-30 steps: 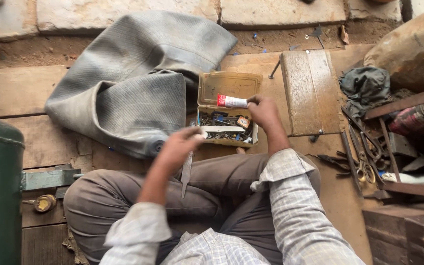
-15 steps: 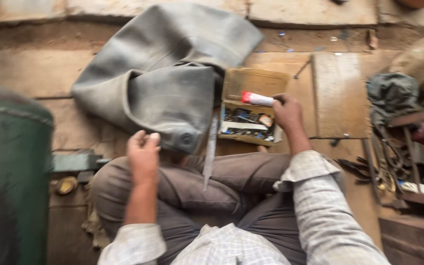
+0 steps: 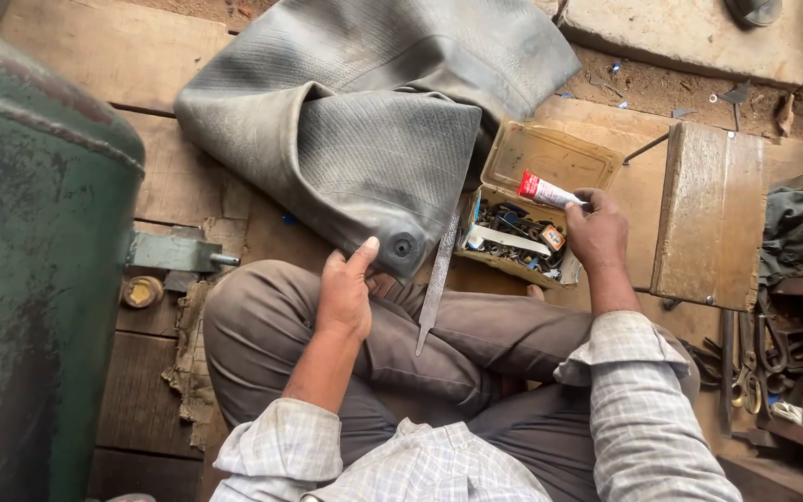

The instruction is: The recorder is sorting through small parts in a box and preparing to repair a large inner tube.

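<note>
head view: the left hand (image 3: 346, 293) rests open on the knee, thumb up against the edge of the grey tube (image 3: 364, 121), which lies folded on the planks ahead. the right hand (image 3: 597, 232) pinches a small glue tube (image 3: 546, 191) over the open tin (image 3: 536, 218); a file (image 3: 437, 279) leans on the lap between them.
</note>
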